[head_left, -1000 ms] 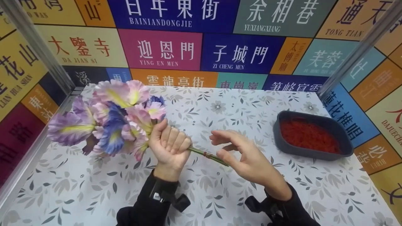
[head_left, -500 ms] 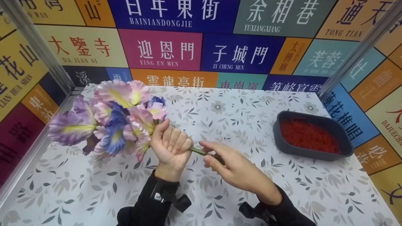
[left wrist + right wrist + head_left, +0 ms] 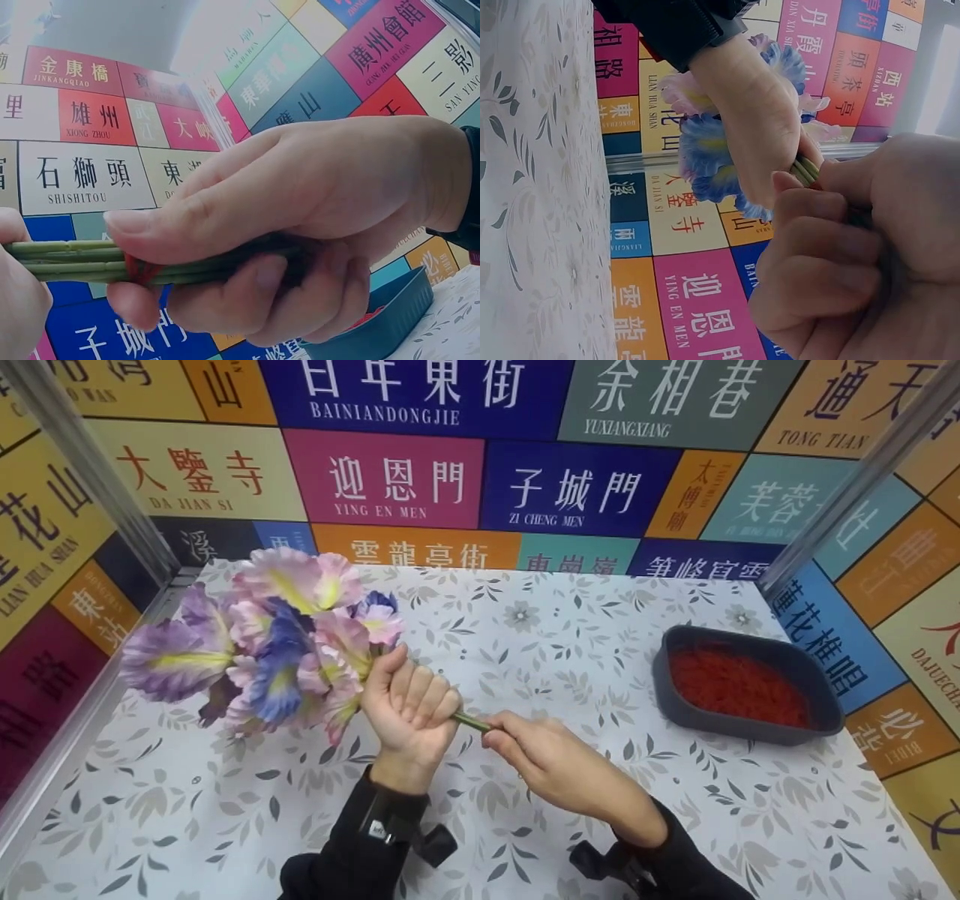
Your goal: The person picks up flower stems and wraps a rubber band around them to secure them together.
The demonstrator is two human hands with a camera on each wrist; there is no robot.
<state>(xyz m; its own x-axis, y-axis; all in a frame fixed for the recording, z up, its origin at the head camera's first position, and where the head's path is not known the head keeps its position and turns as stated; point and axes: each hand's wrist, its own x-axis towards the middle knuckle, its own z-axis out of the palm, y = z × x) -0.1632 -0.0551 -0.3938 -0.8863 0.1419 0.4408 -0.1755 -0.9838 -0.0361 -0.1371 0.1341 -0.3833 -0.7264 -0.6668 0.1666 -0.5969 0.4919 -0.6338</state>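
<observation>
A bunch of pink, purple and blue flowers (image 3: 277,645) with frilled petals points to the left in the head view. Just below the blooms, my left hand (image 3: 411,709) grips the bundled green stems with curled fingers. My right hand (image 3: 559,761) holds the lower ends of the same stems, thumb and fingers wrapped round them. Between the two hands a short length of stems (image 3: 472,721) shows. In the left wrist view a red tie (image 3: 142,268) circles the stems (image 3: 75,259) at the right thumb. The stem ends are hidden inside the right hand.
A dark grey rectangular tub (image 3: 750,733) with red shreds (image 3: 739,682) in it stands at the right of the table (image 3: 525,660), which has a leaf-patterned cover. Walls of coloured sign panels (image 3: 405,480) close in the back and sides.
My right hand has moved left and slightly down onto the stem ends and closed round them. The red tie is now covered in the head view. The flowers and left hand have shifted slightly right.
</observation>
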